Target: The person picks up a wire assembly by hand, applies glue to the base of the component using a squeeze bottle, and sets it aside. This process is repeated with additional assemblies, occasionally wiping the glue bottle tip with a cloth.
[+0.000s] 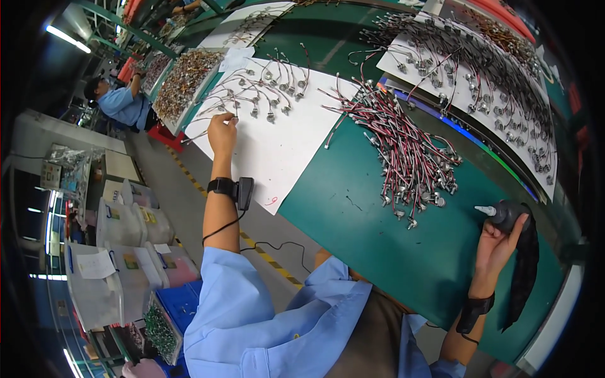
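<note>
A green counter [353,189] runs slantwise, its near edge toward the person. The person's two hands are well apart. At the near edge, toward the counter's left end, the left hand [222,135] is over a large white paper sheet [283,145], thumb and fingers drawn together beside small metal parts with thin wire leads [271,101]; whether it grips one cannot be told. These parts lie in loose rows across the sheet's far half. The right hand [495,249] is closed around a dark grey squeeze bottle with a pale pointed nozzle [506,216], over the counter near its right end, the nozzle pointing left. Between the hands, toward the counter's far edge, lies a dense heap of red, black and white wires with metal ends [409,151], partly overlapping the sheet's right edge.
</note>
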`<state>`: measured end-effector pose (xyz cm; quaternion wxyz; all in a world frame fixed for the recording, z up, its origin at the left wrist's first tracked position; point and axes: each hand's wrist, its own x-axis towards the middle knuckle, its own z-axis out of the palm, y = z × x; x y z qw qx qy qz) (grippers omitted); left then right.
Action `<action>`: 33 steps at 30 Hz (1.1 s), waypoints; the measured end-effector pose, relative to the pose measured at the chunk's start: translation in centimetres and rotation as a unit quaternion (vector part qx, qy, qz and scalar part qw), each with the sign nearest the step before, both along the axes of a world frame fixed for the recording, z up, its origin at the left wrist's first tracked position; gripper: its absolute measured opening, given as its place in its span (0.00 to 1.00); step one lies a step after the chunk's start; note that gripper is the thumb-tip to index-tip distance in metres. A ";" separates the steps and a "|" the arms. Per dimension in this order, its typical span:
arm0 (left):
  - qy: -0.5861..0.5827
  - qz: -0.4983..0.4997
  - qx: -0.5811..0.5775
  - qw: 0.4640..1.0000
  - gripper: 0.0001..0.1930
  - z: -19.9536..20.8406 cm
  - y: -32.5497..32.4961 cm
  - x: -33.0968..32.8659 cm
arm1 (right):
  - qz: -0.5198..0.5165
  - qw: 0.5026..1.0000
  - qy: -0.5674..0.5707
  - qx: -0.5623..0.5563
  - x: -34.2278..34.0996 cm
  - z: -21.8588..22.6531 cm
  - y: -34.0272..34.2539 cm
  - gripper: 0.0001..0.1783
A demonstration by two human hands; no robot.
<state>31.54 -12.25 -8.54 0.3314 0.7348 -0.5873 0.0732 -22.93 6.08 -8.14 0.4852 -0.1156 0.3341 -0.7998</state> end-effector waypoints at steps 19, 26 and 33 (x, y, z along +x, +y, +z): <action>0.115 -0.183 0.042 0.975 0.09 1.8 8.3 -14.3 | 0.005 0.999 -0.033 -0.034 -0.2 0.5 0.0 0.17; 0.189 -0.288 0.138 0.929 0.12 -0.7 16.3 -28.4 | -0.002 0.998 -0.065 -0.021 -0.5 0.2 -0.1 0.18; 0.215 -0.191 0.153 0.946 0.11 -1.7 15.7 -29.4 | 0.012 0.996 -0.081 -0.039 -1.1 -0.3 0.5 0.19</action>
